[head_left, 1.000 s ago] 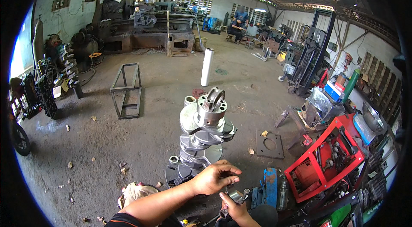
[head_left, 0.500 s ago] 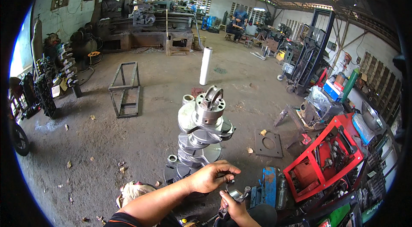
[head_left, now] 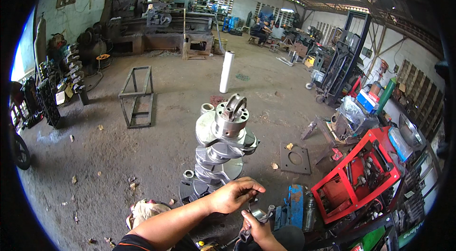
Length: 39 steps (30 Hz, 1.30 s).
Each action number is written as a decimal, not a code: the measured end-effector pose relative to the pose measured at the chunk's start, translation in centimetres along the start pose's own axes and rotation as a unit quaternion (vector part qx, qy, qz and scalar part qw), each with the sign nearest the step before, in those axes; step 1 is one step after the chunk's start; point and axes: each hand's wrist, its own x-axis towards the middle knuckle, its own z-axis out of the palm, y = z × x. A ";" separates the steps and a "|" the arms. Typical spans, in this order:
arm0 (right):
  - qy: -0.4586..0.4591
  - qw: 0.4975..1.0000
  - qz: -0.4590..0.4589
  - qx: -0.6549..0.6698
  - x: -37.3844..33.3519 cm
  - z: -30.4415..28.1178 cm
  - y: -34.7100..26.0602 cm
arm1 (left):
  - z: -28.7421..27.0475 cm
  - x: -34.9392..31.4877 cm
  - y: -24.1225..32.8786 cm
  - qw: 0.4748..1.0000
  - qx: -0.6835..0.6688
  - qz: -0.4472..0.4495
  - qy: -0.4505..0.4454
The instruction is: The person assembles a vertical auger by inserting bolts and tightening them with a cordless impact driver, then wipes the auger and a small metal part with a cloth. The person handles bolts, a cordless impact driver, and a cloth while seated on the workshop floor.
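Observation:
My left hand (head_left: 232, 196) reaches in from the lower left, closed in a pinch. A small dark piece may be between thumb and forefinger, but it is too small to name. Just below, my right hand (head_left: 257, 229) grips what looks like a connecting rod (head_left: 258, 213), with a bright half-round seat and a lug at either side. The fingertips of my left hand are close above that seat; I cannot tell whether they touch it. In front of both hands a large crankshaft (head_left: 219, 151) stands on end, its flange upward, its lower part partly behind my left hand.
An open red tool cabinet (head_left: 354, 142) with tools inside leans at right, beside a blue metal block (head_left: 295, 203). Further off are a metal frame (head_left: 136, 94), a white cylinder (head_left: 227, 71), a flat plate (head_left: 295, 158), a lathe (head_left: 161, 23) and a hand stacker (head_left: 343, 56). People are at the back.
The whole scene has shifted slightly left and up in the picture. My hands and the part in my right hand keep nearly the same pose.

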 end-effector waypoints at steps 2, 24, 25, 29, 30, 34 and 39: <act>-0.003 1.000 0.007 0.006 -0.1 0.2 -0.1 | -0.1 0.0 0.1 1.000 0.025 -0.014 -0.007; -0.003 0.999 -0.011 0.039 0.2 0.0 0.8 | 0.0 -0.3 0.2 0.992 -0.037 -0.123 0.019; -0.001 0.998 -0.005 0.061 0.2 -0.1 0.6 | 0.1 -0.3 0.1 0.991 -0.070 -0.115 0.021; -0.004 0.993 0.002 0.117 0.3 -0.3 0.2 | 0.5 -0.1 -0.1 0.978 -0.172 -0.110 0.029; -0.008 0.995 -0.002 0.095 0.2 -0.3 0.2 | 0.5 -0.1 -0.2 0.975 -0.181 -0.125 0.026; 0.010 0.999 -0.004 0.034 0.0 -0.1 0.5 | 0.6 -0.2 -0.4 0.983 -0.113 -0.145 0.020; 0.006 0.999 0.001 0.036 0.2 -0.2 0.8 | 0.9 -0.1 -1.0 0.975 -0.160 -0.154 0.016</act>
